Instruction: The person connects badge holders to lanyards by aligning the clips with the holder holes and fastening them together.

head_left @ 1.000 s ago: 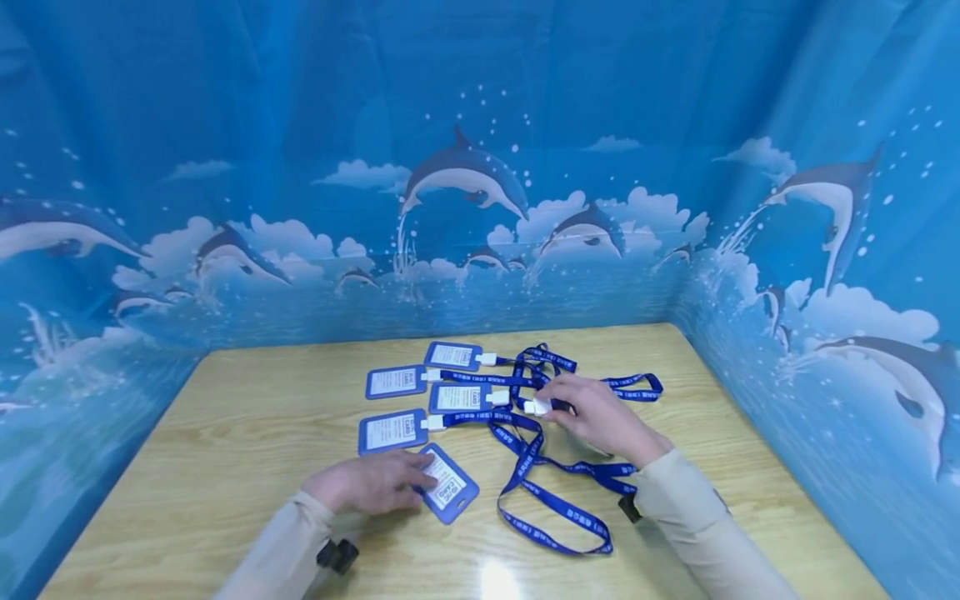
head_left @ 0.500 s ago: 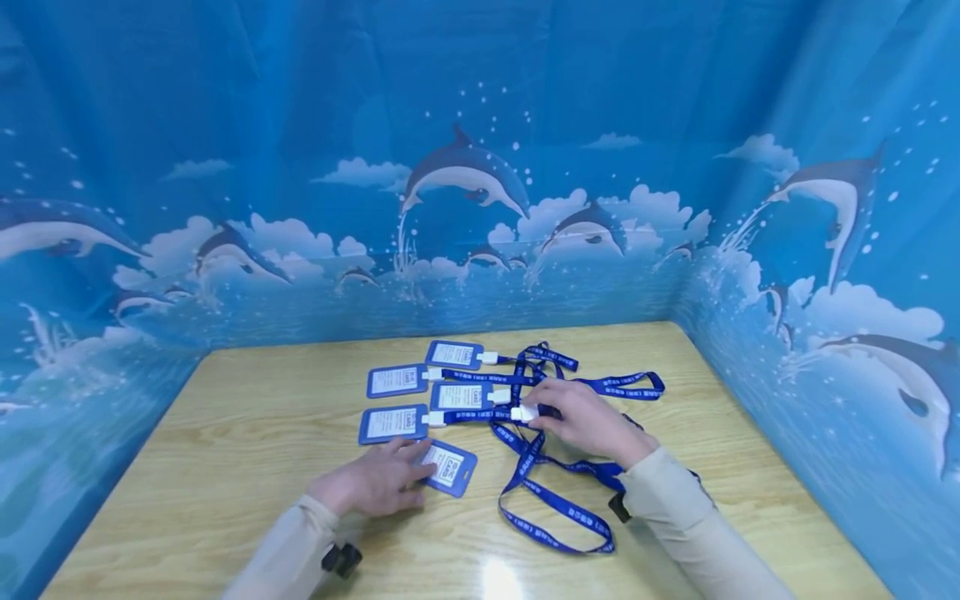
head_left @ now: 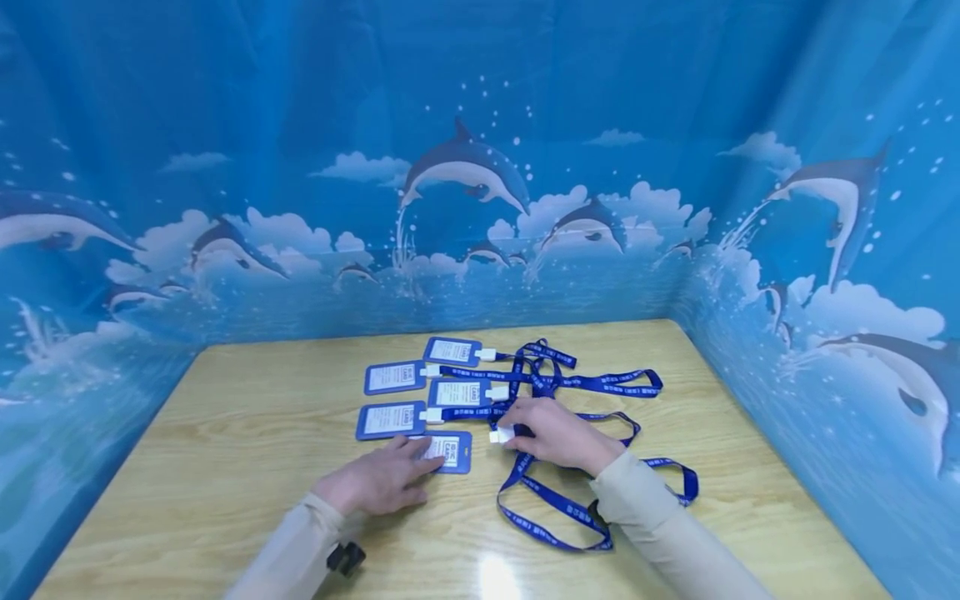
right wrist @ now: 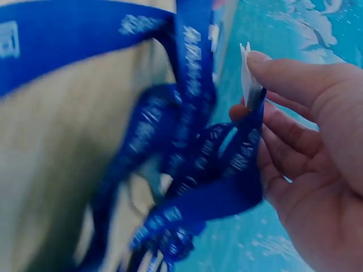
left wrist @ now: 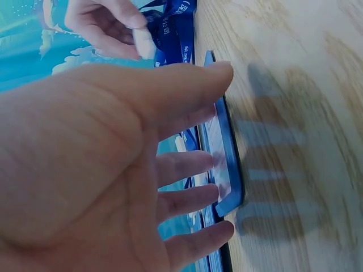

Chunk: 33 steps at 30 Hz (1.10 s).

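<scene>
My left hand [head_left: 382,479] rests its straight fingers on a blue ID card holder [head_left: 459,450] lying flat, its slotted end pointing right. In the left wrist view the fingers reach the face of that holder [left wrist: 229,164], with the thumb held off it. My right hand [head_left: 558,433] pinches the white plastic clip [head_left: 501,434] of a dark blue printed lanyard between thumb and fingers, a short gap right of the holder's slot. The right wrist view shows the clip [right wrist: 249,82] edge-on, its blue strap [right wrist: 224,190] hanging below the fingers.
Several other card holders, such as the nearest one [head_left: 391,419] and the farthest [head_left: 452,351], lie behind, clipped to lanyards. Their straps cross in a tangle [head_left: 540,375] to the right. A loop [head_left: 555,533] lies in front of my right hand. A dolphin-print curtain [head_left: 465,167] surrounds the table.
The holder under my left hand has turned from slanted to nearly level and shifted slightly away. My right hand has carried the clip leftward and nearer, dragging its strap along.
</scene>
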Available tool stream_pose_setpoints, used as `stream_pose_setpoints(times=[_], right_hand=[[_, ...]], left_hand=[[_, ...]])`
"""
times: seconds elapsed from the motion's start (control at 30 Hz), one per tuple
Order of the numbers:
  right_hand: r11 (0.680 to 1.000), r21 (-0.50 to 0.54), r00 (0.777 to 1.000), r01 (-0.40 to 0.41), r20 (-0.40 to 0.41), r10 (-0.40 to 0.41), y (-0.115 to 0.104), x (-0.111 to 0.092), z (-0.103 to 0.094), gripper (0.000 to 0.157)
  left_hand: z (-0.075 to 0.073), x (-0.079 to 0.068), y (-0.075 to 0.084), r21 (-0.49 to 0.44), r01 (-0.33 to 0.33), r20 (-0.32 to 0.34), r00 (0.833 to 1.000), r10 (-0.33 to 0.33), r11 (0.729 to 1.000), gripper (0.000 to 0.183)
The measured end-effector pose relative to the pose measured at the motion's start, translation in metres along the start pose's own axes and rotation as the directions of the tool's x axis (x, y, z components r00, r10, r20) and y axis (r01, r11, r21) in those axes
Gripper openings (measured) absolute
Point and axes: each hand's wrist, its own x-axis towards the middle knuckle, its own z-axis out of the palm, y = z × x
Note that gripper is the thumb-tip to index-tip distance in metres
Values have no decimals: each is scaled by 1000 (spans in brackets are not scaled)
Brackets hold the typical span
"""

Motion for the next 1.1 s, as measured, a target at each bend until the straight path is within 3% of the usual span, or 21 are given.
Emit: stream_pose_setpoints(times=[0.3,0.53,0.8,1.1], right_hand=[[999,-8,997,-54,58,54,-4,12,16,30],[999,-40,997,-21,74,24,-6,21,25,29],[999,-43,996,-5,92,9,-6,25,37,28],[999,-4,997,-33,65,34,-9,27,41,29]], left_hand=[[-1,5,0,6,1,1,1000,-1,1000,54],[-3,7,1,37,-5,8,1000,5,999,53],[-4,8,4,-16,35,33,999,-35,999,52],[1,8,3,7,6,-23,1000,-6,1000,51]])
